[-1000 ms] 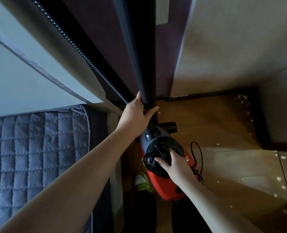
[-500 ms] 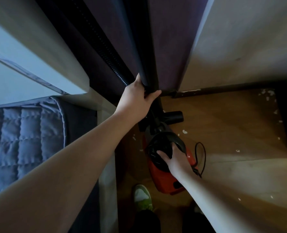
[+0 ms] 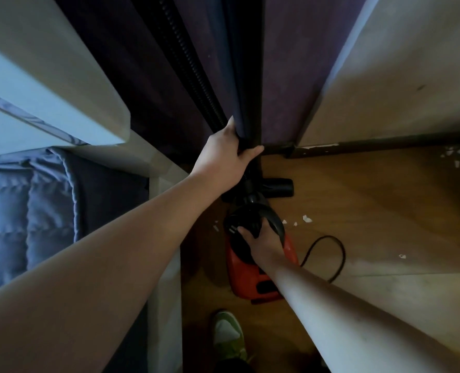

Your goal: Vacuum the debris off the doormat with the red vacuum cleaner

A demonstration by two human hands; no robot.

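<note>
Head view, dim corner by a dark door. Red vacuum cleaner (image 3: 253, 273) stands on the wood floor (image 3: 371, 200) between the bed frame and the wall, black top uppermost, power cord (image 3: 331, 254) looping out to its right.

Left hand (image 3: 227, 154): fingers curled round the black wand (image 3: 250, 125) where it rises along the door; thumb lies across the front. Ribbed hose (image 3: 185, 57) runs up and left just beside it.

Right hand (image 3: 261, 238): fingers wrapped over the black carry handle (image 3: 250, 222) on top of the body; firm grasp by the look of it.

Change over the last second: both grips are the same, but the view has pulled up and back. The cleaner sits lower in frame, more floor shows around it, and a floor nozzle (image 3: 277, 187) is now plain behind the body. White scraps (image 3: 307, 218) near the base were less visible before. The quilted bedding (image 3: 21, 205) has slid toward the left edge.

Reading: person is straightening up with the machine in hand, so this is the fetch and carry stage. No doormat in view. Debris flecks (image 3: 457, 157) lie by the skirting at far right, well apart from the cleaner

Watch: the cord loop could snag on lifting
</note>
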